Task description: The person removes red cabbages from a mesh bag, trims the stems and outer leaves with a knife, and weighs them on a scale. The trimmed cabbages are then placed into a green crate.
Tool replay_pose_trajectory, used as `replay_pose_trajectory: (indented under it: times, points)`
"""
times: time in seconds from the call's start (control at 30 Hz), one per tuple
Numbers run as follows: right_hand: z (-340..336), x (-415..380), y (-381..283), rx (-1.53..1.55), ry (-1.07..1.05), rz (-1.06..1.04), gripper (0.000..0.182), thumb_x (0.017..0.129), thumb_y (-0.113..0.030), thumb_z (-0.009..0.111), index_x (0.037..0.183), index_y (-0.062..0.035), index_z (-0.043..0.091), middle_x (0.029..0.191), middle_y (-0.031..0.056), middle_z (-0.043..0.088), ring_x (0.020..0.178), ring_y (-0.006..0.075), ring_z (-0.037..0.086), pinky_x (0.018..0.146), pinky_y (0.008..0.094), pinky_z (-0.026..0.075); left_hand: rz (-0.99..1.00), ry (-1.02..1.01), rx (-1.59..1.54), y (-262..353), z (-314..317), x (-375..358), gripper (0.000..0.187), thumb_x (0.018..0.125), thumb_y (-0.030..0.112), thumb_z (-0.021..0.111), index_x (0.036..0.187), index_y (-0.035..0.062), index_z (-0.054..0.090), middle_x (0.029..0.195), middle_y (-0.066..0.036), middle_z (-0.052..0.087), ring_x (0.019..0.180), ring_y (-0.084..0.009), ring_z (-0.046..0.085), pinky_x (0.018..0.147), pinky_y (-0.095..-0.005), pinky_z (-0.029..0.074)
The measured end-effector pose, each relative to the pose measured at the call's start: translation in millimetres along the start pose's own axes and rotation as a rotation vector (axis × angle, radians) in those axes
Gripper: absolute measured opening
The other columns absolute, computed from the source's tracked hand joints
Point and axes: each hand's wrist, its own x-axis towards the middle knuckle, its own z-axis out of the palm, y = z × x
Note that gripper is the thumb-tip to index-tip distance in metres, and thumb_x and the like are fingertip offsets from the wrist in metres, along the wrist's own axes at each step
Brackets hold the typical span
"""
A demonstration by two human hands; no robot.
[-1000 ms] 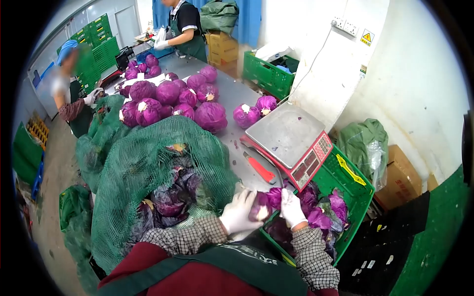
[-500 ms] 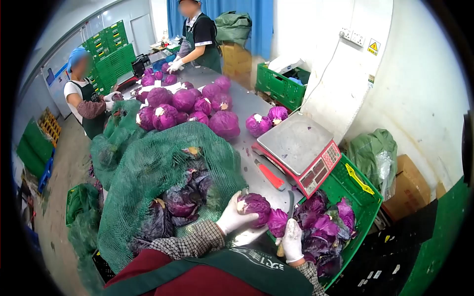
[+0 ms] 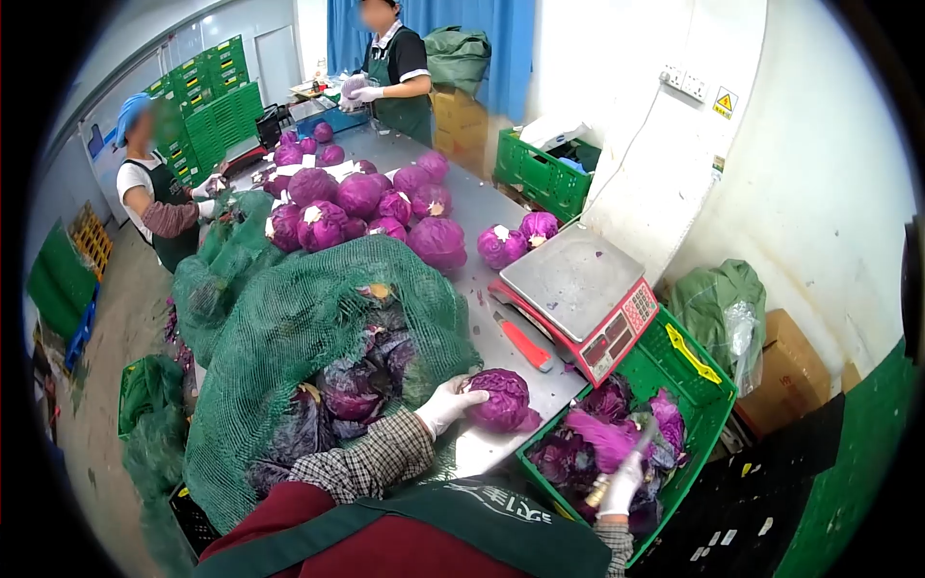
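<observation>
My left hand (image 3: 446, 405), in a white glove, grips a purple cabbage (image 3: 499, 400) at the table's near edge. Over the green crate (image 3: 718, 409) my right hand (image 3: 621, 486) is closed round the handle of a knife (image 3: 644, 438) with a curved blade. A loose purple leaf (image 3: 602, 438), blurred, is beside the blade. Trimmed leaves (image 3: 564, 460) lie in the crate beneath. Left of my left hand, a green mesh sack (image 3: 279, 328) holds dark cabbages (image 3: 352, 390).
A red scale (image 3: 588, 289) and a red-handled knife (image 3: 525, 342) rest on the metal table (image 3: 482, 279). Several cabbages (image 3: 358, 196) are heaped beyond the sack. Two co-workers (image 3: 159, 193) (image 3: 400, 72) stand at the far side and end. Another green crate (image 3: 544, 173) is by the wall.
My right hand and knife have moved right and down, from beside the cabbage to over the crate. A leaf that was by the cabbage is now over the crate.
</observation>
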Motion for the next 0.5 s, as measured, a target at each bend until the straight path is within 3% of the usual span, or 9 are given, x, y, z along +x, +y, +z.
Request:
replay_pose_trajectory:
  times: [0.03, 0.1, 0.13, 0.17, 0.23, 0.27, 0.3, 0.4, 0.5]
  points:
    - [-23, 10, -9, -0.217, -0.004, -0.070, 0.045, 0.097, -0.043, 0.048, 0.115, -0.0015, 0.049, 0.069, 0.0092, 0.053, 0.044, 0.0182, 0.052, 0.040, 0.0293, 0.045, 0.012, 0.005, -0.005, 6, 8, -5, 0.069, 0.080, 0.014, 0.074, 0.136, -0.0054, 0.038, 0.123, -0.012, 0.057, 0.109, -0.0185, 0.058, 0.095, -0.0335, 0.048]
    - [-37, 21, -15, -0.511, -0.015, -0.425, 0.057, 0.095, -0.033, 0.057, 0.137, 0.0011, 0.036, 0.108, 0.0209, 0.056, 0.087, 0.0275, 0.059, 0.074, 0.0333, 0.049, 0.110, -0.019, 0.052, -1, 9, 1, 0.071, 0.079, 0.013, 0.074, 0.136, -0.0064, 0.036, 0.124, -0.013, 0.056, 0.110, -0.0187, 0.057, 0.098, -0.0317, 0.046]
    - [-34, 26, -12, -0.587, -0.020, -0.706, 0.069, 0.093, -0.027, 0.061, 0.146, 0.0017, 0.026, 0.135, 0.0262, 0.048, 0.119, 0.0314, 0.055, 0.099, 0.0344, 0.045, 0.151, -0.097, 0.118, -1, 12, 0, 0.074, 0.078, 0.014, 0.075, 0.137, -0.0061, 0.035, 0.125, -0.013, 0.055, 0.112, -0.0189, 0.056, 0.100, -0.0320, 0.045]
    - [-16, -6, -55, -0.614, -0.204, -0.511, 0.080, 0.088, -0.013, 0.067, 0.148, 0.0044, 0.016, 0.153, 0.0248, 0.021, 0.144, 0.0278, 0.020, 0.116, 0.0322, 0.017, 0.196, -0.180, 0.180, 3, 18, 0, 0.078, 0.077, 0.014, 0.076, 0.139, -0.0059, 0.033, 0.127, -0.013, 0.054, 0.114, -0.0191, 0.054, 0.101, -0.0323, 0.043]
    - [23, -27, -68, -0.623, -0.323, -0.797, 0.077, 0.082, -0.012, 0.072, 0.144, 0.0038, 0.030, 0.144, 0.0225, 0.041, 0.135, 0.0287, 0.039, 0.111, 0.0327, 0.030, 0.260, -0.242, 0.281, 20, 39, -15, 0.094, 0.073, 0.015, 0.080, 0.143, -0.0087, 0.022, 0.133, -0.015, 0.046, 0.120, -0.0205, 0.050, 0.105, -0.0330, 0.039]
    - [36, -30, -69, -0.752, -0.414, -0.882, 0.064, 0.080, -0.011, 0.074, 0.135, 0.0024, 0.045, 0.130, 0.0197, 0.055, 0.122, 0.0278, 0.052, 0.104, 0.0345, 0.039, 0.273, -0.185, 0.538, 14, 40, -9, 0.104, 0.070, 0.016, 0.082, 0.145, -0.0096, 0.015, 0.137, -0.017, 0.041, 0.124, -0.0211, 0.046, 0.107, -0.0327, 0.037]
    - [51, -34, -57, -0.706, -0.518, -0.855, 0.049, 0.078, -0.010, 0.075, 0.123, 0.0004, 0.057, 0.118, 0.0158, 0.061, 0.111, 0.0256, 0.058, 0.097, 0.0357, 0.046, 0.257, -0.178, 0.504, 0, 40, 0, 0.107, 0.069, 0.017, 0.083, 0.145, -0.0099, 0.013, 0.138, -0.018, 0.041, 0.125, -0.0212, 0.044, 0.108, -0.0327, 0.036]
    - [87, -48, -48, -0.684, -0.706, -1.076, 0.036, 0.077, -0.018, 0.075, 0.109, -0.0046, 0.065, 0.104, 0.0149, 0.063, 0.097, 0.0301, 0.062, 0.086, 0.0362, 0.050, 0.281, -0.206, 0.613, -11, 45, 6, 0.109, 0.068, 0.018, 0.084, 0.145, -0.0098, 0.012, 0.137, -0.018, 0.040, 0.126, -0.0214, 0.043, 0.108, -0.0328, 0.034]
    - [97, -45, -59, -0.725, -0.864, -0.950, 0.032, 0.080, -0.019, 0.073, 0.106, -0.0028, 0.066, 0.102, 0.0150, 0.063, 0.095, 0.0304, 0.061, 0.085, 0.0352, 0.049, 0.263, -0.268, 0.602, 0, 46, 3, 0.106, 0.067, 0.018, 0.083, 0.144, -0.0081, 0.015, 0.136, -0.017, 0.041, 0.125, -0.0215, 0.043, 0.108, -0.0325, 0.035]
